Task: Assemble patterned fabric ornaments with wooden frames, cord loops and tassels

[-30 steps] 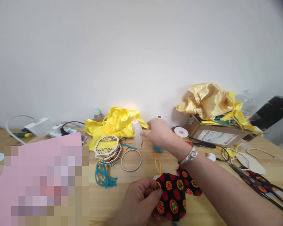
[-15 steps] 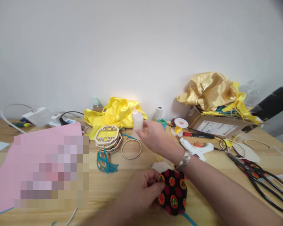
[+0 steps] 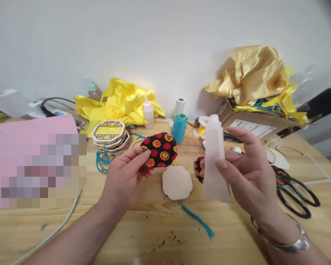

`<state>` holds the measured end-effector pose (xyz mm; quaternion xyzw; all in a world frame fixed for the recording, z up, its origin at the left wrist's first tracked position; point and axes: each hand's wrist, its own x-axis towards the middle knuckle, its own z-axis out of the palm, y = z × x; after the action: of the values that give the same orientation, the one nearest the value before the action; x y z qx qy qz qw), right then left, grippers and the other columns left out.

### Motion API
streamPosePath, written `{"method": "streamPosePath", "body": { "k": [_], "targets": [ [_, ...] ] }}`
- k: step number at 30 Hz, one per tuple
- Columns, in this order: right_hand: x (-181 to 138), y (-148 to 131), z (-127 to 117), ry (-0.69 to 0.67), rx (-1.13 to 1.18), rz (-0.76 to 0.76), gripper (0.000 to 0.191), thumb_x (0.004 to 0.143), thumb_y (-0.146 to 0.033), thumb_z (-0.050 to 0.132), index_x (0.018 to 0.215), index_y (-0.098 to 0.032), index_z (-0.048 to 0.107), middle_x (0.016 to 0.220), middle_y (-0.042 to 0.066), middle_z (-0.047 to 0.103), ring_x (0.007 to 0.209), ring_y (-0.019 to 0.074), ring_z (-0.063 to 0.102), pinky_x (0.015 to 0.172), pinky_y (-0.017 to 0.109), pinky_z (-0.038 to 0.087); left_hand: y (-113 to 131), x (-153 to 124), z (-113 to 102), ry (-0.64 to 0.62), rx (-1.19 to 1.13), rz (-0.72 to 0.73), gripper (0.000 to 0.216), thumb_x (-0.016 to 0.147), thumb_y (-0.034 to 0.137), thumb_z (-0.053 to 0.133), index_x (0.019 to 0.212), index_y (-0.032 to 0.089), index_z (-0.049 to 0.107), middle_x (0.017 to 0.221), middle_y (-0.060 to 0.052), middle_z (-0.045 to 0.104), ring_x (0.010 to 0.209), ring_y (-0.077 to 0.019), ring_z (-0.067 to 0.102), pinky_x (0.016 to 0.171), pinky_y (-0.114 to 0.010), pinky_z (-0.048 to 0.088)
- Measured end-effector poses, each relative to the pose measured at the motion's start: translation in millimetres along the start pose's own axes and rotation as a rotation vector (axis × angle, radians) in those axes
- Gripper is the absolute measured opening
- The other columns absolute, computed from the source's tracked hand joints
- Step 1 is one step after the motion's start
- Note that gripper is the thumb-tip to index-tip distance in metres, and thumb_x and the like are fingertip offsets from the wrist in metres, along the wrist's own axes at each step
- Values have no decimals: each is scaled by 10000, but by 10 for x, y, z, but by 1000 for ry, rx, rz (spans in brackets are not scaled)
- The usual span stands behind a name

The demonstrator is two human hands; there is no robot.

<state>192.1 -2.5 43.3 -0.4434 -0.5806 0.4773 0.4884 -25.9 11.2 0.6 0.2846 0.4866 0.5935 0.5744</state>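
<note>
My left hand (image 3: 125, 176) pinches a black fabric piece with red, orange and green flower dots (image 3: 159, 149), held just above the wooden table (image 3: 143, 228). My right hand (image 3: 246, 176) is wrapped round a translucent white squeeze bottle (image 3: 214, 158), raised upright to the right of the fabric. Between the hands a bare wooden lobed piece (image 3: 177, 182) lies flat, with a teal cord (image 3: 198, 220) trailing from under it. A second flowered fabric piece (image 3: 198, 169) lies partly hidden behind the bottle.
A stack of wooden lattice frames (image 3: 110, 133), yellow satin (image 3: 118, 103), a small dropper bottle (image 3: 148, 114), a teal thread spool (image 3: 179, 127) and a white spool (image 3: 178, 107) stand at the back. Black scissors (image 3: 298, 191) lie right. A box with gold cloth (image 3: 251, 81) stands behind; pink paper (image 3: 24, 132) lies left.
My right hand has lifted the squeeze bottle from the back of the table and brought it near. My left hand has raised the flowered fabric off the wooden piece. The view has tilted down.
</note>
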Motion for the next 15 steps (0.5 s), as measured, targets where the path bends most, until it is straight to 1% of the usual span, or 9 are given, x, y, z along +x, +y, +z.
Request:
{"method": "streamPosePath", "body": {
  "k": [1, 3, 4, 5, 7, 9, 12, 15],
  "targets": [
    [-5, 4, 0, -37, -9, 22, 410, 862, -364, 568, 1228, -388, 385, 804, 0, 683, 592, 165, 657, 492, 269, 515, -3, 11, -1, 7, -8, 1, 106, 667, 208, 743, 716, 165, 660, 602, 36, 662, 444, -61, 568, 401, -137, 418],
    [4, -30, -5, -86, -35, 73, 275, 874, -404, 537, 1146, -378, 503, 803, 9, 684, 603, 168, 661, 502, 269, 515, -11, 29, -2, 13, -24, -2, 110, 665, 192, 746, 717, 159, 656, 606, 33, 658, 442, -55, 559, 399, -130, 417],
    [15, -58, -6, -102, -31, 110, 244, 879, -429, 516, 1112, -364, 541, 804, 18, 685, 610, 176, 665, 506, 273, 516, -15, 36, -4, 12, -34, -3, 108, 667, 183, 745, 720, 157, 655, 610, 32, 657, 439, -51, 553, 397, -125, 415],
    [27, -83, -5, -124, -5, 153, 251, 884, -453, 487, 1104, -353, 555, 801, 28, 687, 614, 184, 668, 506, 280, 517, -18, 42, -6, 8, -42, -6, 105, 671, 175, 743, 724, 156, 654, 613, 31, 658, 438, -48, 550, 395, -120, 414],
    [49, -108, -1, -178, 107, 243, 314, 898, -472, 402, 1155, -344, 529, 792, 39, 688, 610, 196, 670, 510, 300, 522, -24, 50, -12, 1, -50, -22, 92, 685, 165, 734, 732, 154, 656, 622, 28, 661, 438, -45, 547, 393, -113, 414],
    [64, -83, -8, -220, 231, 323, 370, 890, -442, 357, 1228, -344, 471, 795, 42, 689, 620, 203, 673, 518, 314, 525, -29, 53, -20, -7, -61, -35, 77, 698, 158, 726, 736, 151, 659, 631, 27, 659, 445, -43, 544, 395, -109, 418],
    [75, 8, -49, -207, 318, 397, 464, 840, -430, 408, 1294, -339, 429, 784, 48, 692, 608, 208, 677, 477, 299, 509, -33, 51, -25, -4, -98, -35, 65, 712, 162, 719, 739, 151, 661, 641, 31, 646, 458, -42, 539, 393, -104, 420],
    [83, 76, -98, -192, 373, 381, 578, 799, -481, 528, 1343, -355, 378, 778, 46, 693, 606, 210, 684, 418, 255, 481, -32, 43, -21, 9, -124, -65, 62, 725, 179, 712, 745, 148, 663, 650, 25, 644, 461, -43, 533, 373, -98, 410]
  ]
}}
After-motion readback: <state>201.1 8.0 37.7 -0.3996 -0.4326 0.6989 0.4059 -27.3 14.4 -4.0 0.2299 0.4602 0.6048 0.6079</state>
